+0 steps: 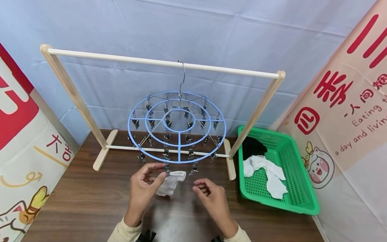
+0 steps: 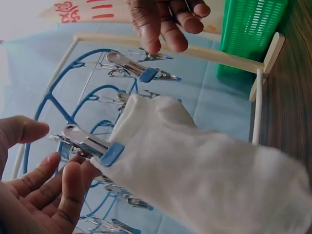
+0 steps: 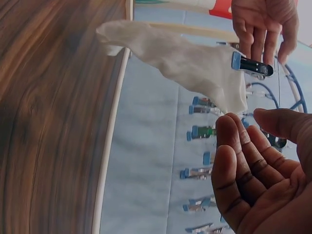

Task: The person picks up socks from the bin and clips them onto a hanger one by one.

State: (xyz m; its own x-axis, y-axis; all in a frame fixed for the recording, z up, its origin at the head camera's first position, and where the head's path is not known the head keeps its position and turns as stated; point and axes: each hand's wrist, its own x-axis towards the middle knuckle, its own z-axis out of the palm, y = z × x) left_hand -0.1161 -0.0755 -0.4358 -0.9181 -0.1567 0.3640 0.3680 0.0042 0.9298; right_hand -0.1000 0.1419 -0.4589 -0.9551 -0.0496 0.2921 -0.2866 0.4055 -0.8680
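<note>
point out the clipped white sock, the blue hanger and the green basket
white sock (image 2: 204, 158), left wrist view, middle of the fabric
blue hanger (image 1: 179, 138), head view, front spoke
green basket (image 1: 281, 205), head view, near rim

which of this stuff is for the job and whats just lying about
Likely for the job: clipped white sock, blue clip hanger, wooden rack, green basket, white fabric and black fabric inside it.

Seemingly just background: pale blue backdrop, left banner, right banner.
</note>
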